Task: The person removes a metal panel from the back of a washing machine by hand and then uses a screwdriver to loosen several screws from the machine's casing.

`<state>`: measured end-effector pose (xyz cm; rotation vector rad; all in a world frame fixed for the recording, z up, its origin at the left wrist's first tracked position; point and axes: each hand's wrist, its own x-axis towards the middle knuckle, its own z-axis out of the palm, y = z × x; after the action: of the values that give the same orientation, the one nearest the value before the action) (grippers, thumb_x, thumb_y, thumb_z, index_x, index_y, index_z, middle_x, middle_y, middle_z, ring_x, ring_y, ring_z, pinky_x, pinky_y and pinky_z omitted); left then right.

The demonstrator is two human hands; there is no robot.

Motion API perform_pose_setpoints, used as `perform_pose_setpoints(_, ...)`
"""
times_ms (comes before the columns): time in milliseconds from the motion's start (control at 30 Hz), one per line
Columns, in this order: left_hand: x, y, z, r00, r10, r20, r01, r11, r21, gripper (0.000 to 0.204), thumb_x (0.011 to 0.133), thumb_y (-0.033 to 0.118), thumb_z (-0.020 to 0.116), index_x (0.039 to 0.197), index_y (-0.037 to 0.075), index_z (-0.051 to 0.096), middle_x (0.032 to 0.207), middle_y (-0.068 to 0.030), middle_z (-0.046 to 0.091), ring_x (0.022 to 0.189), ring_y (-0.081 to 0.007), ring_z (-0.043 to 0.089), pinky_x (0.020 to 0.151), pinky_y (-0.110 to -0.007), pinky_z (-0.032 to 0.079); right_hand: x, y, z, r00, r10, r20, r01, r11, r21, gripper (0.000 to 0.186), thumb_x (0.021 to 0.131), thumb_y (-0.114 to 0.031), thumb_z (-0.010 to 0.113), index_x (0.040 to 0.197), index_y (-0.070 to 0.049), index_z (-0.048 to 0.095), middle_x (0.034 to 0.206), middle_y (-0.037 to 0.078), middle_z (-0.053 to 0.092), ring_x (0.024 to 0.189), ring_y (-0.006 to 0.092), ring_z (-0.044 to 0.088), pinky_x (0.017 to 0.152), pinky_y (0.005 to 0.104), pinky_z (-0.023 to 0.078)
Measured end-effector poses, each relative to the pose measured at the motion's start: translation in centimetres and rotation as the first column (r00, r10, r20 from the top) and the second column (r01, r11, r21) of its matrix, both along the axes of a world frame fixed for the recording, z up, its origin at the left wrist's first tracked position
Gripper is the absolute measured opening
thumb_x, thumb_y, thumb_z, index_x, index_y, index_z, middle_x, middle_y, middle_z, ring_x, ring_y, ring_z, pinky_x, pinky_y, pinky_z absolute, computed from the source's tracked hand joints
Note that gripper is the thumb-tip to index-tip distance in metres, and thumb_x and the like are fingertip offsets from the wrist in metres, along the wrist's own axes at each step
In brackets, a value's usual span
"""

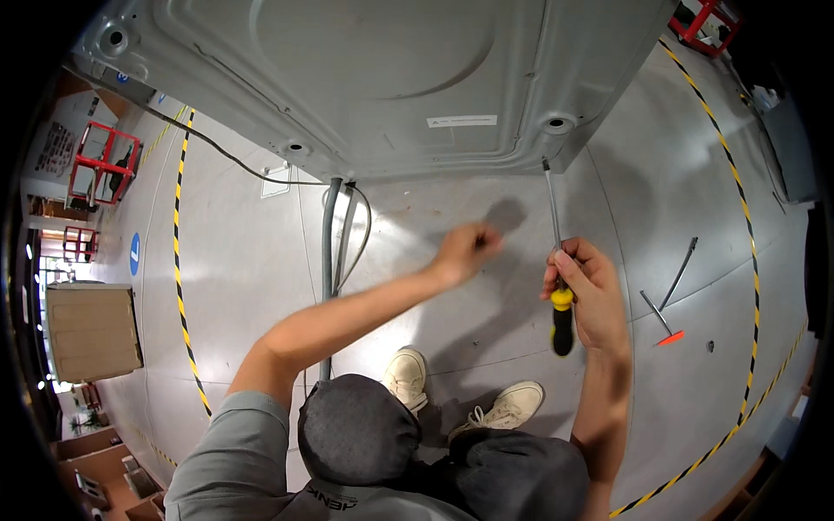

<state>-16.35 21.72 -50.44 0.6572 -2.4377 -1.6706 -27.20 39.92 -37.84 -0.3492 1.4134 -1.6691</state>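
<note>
A screwdriver (564, 326) with a black and yellow handle is in my right hand (588, 280). My thumb and fingers close round it where the shaft meets the handle. Its long metal shaft points away from me, the tip at the near edge of a large grey metal appliance panel (382, 130), close to a round recessed hole (558, 124). Whether the tip sits in a screw is too small to tell. Left of the screwdriver, my left hand (466, 253) hangs above the floor, blurred, its fingers curled in. Anything between those fingers is hidden.
A grey hose (331, 234) and a cable (217, 149) run from the appliance. On the floor at right lie a T-handled tool with an orange end (670, 337), a thin metal bar (679, 273) and a small dark piece (711, 346). A cardboard box (94, 332) stands left.
</note>
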Motion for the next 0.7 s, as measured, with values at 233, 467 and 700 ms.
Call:
perform_pose_setpoints(233,12.2,2.0,-12.5,0.944,-0.075,0.321,0.212,0.884,-0.416,0.021,0.08,0.021,0.065,0.094,0.005,0.062,0.089,-0.0151,0.061,0.082,-0.0352,0.061,0.073,-0.044,0.049,0.3,-0.2,3.1,0.993,0.012,-0.12,0.002,0.993,0.116,0.018,0.097,-0.02,0.05,0.096,-0.002,0.052,0.067,0.003,0.053,0.055,0.0109,0.053,0.051,0.0232,0.044)
perform_pose_setpoints(467,12.8,-1.1,-6.0,0.966,0.033,0.255,-0.002,0.993,-0.122,0.033,0.091,0.031,0.058,0.111,0.004,0.059,0.103,-0.0141,0.062,0.093,-0.0268,0.061,0.079,-0.04,0.05,0.1,-6.1,6.8,0.916,0.285,-0.282,-0.242,0.954,0.176,0.02,0.096,-0.02,0.051,0.094,-0.001,0.055,0.064,0.003,0.055,0.053,0.0106,0.053,0.051,0.0234,0.043)
perform_pose_setpoints(700,10.3,-9.4,12.8,0.756,0.595,-0.274,-0.325,0.704,0.632,0.043,0.101,0.038,0.039,0.118,0.0,0.053,0.095,-0.0077,0.062,0.075,-0.0139,0.058,0.071,-0.028,0.049,8.3,-19.8,3.0,0.871,0.489,-0.044,-0.49,0.872,0.005,0.023,0.096,-0.017,0.049,0.099,0.003,0.06,0.076,0.008,0.06,0.058,0.0158,0.059,0.056,0.0279,0.049)
